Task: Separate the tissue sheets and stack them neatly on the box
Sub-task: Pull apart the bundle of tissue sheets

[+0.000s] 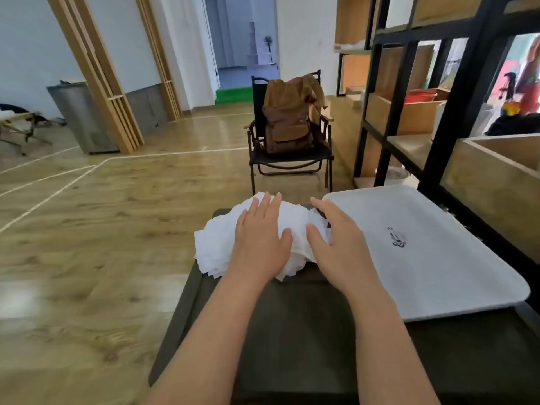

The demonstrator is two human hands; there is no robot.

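Observation:
A loose pile of white tissue sheets [217, 244] lies at the far end of a dark table [292, 331]. My left hand [260, 241] lies flat on top of the pile, fingers straight and together. My right hand [339, 244] rests against the pile's right side with straight fingers, its thumb touching the sheets. To the right sits a flat white box [423, 252] with a small dark logo on its lid. No tissue lies on the box.
A black folding chair [289, 162] with a brown backpack [287, 124] stands just beyond the table. A black metal shelf [455, 112] with wooden crates runs along the right. Wooden floor with white lines spreads to the left.

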